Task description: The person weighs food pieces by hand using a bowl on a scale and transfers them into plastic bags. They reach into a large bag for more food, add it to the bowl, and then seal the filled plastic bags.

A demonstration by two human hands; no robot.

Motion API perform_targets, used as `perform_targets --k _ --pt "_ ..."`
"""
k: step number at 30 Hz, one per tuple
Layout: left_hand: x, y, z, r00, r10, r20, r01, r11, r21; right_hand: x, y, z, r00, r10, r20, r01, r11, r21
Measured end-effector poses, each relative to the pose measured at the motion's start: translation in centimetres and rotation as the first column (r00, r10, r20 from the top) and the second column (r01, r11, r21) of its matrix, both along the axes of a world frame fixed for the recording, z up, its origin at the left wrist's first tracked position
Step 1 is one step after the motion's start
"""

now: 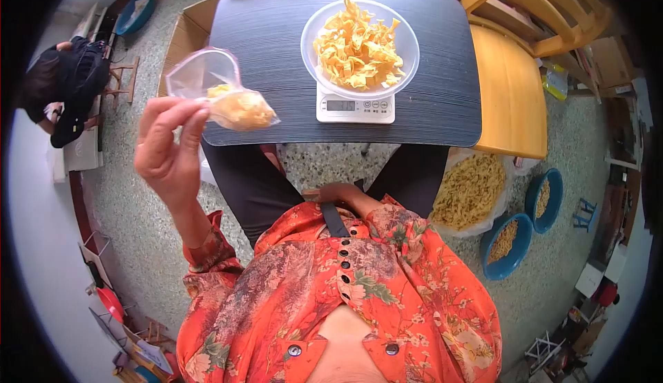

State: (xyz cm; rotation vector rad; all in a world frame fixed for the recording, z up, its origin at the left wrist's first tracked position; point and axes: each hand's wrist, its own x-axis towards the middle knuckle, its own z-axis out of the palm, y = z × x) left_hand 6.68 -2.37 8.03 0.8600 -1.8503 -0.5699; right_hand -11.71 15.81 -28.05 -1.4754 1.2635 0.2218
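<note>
The person wears a long-sleeved orange-red floral blouse (414, 293) with dark round buttons (343, 262) down the front. A gathered cuff (204, 248) sits left of the buttons, and dark trousers (248, 183) lie beyond them.

The bowl (409, 41) sits on the scale (355, 107) (itself on the table (269, 44)), bag (231, 103) seemingly over its left edge.

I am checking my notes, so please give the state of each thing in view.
left hand: raised, fingers pinching the bag.
bag: open at the top, partly filled with chips.
right hand: resting on the lap, nothing seen in it.
scale: switched on, display lit.
bowl: on the scale, heaped with chips.
</note>
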Motion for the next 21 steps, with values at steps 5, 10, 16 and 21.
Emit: perform_targets --k 5,10,16,21 --pt "-0.8 3.5 -1.4 1.000 -0.012 -0.008 0.012 0.999 0.049 -2.2 -2.6 9.0 0.999 -0.030 -0.033 0.019 0.955 -0.296" --pt "-2.3 6.4 -2.1 0.993 -0.114 0.033 0.112 0.993 0.048 -4.2 -1.4 26.0 0.725 -0.308 0.616 0.620 0.681 -0.390" --pt "3.1 11.0 -1.8 0.964 -0.257 0.062 0.256 0.966 0.028 1.6 0.9 33.9 0.717 -0.107 0.688 0.688 0.263 -0.676" --pt "4.3 13.1 -4.0 0.955 -0.291 0.050 0.290 0.957 0.018 1.6 0.9 30.1 0.894 -0.031 0.447 0.400 0.503 -0.766"
